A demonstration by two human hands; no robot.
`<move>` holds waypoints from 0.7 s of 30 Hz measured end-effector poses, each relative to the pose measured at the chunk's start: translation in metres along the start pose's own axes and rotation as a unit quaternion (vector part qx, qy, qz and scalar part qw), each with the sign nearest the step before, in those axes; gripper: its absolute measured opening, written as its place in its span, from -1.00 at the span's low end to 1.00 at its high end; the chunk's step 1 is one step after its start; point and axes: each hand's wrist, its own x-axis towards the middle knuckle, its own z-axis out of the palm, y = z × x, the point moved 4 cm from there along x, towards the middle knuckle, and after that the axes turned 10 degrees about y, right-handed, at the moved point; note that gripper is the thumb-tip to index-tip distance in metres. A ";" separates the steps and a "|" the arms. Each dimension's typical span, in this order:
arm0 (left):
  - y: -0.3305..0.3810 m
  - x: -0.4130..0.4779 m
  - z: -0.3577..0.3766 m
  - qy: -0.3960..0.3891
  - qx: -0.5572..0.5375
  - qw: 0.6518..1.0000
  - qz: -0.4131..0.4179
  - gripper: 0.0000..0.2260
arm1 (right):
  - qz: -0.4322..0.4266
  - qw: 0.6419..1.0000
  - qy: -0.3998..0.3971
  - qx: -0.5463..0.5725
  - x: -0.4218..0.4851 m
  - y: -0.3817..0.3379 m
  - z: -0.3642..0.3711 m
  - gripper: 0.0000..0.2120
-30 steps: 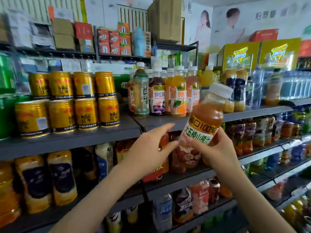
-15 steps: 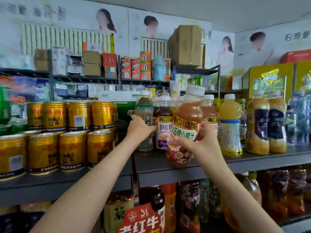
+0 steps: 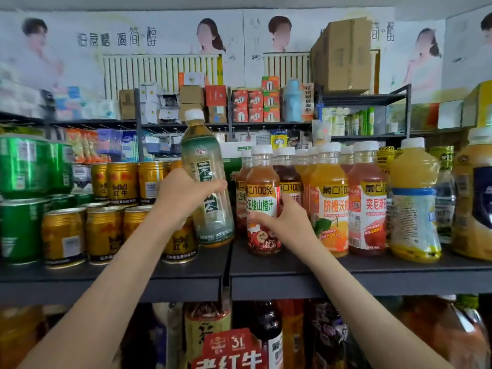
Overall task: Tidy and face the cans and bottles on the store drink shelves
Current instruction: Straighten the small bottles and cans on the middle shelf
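My left hand (image 3: 183,198) grips a green tea bottle (image 3: 206,182) with a white cap, tilted slightly left, its base near the dark shelf (image 3: 292,275). My right hand (image 3: 285,219) holds the hawthorn juice bottle (image 3: 262,201), which stands upright at the shelf front with its label facing me. To its right stands a row of orange and red juice bottles (image 3: 330,203). Gold cans (image 3: 106,230) are stacked left of the tea bottle.
Green cans (image 3: 24,198) stand at the far left. Large yellow juice bottles (image 3: 414,206) fill the right end of the shelf. A lower shelf holds more bottles and a red sign (image 3: 229,352). Boxes (image 3: 255,105) sit on racks behind.
The hawthorn juice bottle went from tilted in the air to upright on the shelf front. My left hand took hold of the green tea bottle and lifted it leftward.
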 end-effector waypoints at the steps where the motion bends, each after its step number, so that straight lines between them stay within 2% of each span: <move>1: 0.004 -0.004 -0.008 0.003 -0.008 1.000 0.002 -0.75 | 0.001 1.000 -0.009 -0.014 0.005 0.001 0.007 -0.59; 7: 0.010 -0.025 -0.033 0.006 -0.019 1.000 0.017 -0.77 | 0.012 0.994 -0.009 -0.110 0.020 0.001 0.037 -0.39; 10: 0.007 -0.033 -0.041 0.019 -0.013 1.000 0.017 -0.77 | -0.021 0.977 0.015 -0.210 0.019 -0.008 0.039 -0.37; 12: 0.008 -0.043 -0.045 0.020 -0.019 0.999 0.021 -0.79 | -0.036 0.970 0.030 -0.237 0.018 -0.011 0.038 -0.30; 14: 0.009 -0.053 -0.050 0.018 -0.025 0.999 0.022 -0.80 | -0.038 0.975 0.024 -0.217 0.014 -0.014 0.035 -0.30; 18: 0.005 -0.077 -0.062 -0.002 -0.036 0.999 0.002 -0.82 | -0.088 0.988 0.037 -0.120 -0.012 -0.039 0.019 -0.45; 20: -0.001 -0.091 -0.069 -0.011 -0.030 0.999 -0.014 -0.79 | -0.094 0.996 0.005 -0.007 -0.040 -0.061 0.011 -0.54; 21: -0.004 -0.099 -0.073 -0.015 -0.026 0.999 -0.020 -0.78 | -0.079 0.994 -0.036 0.063 -0.056 -0.070 0.010 -0.59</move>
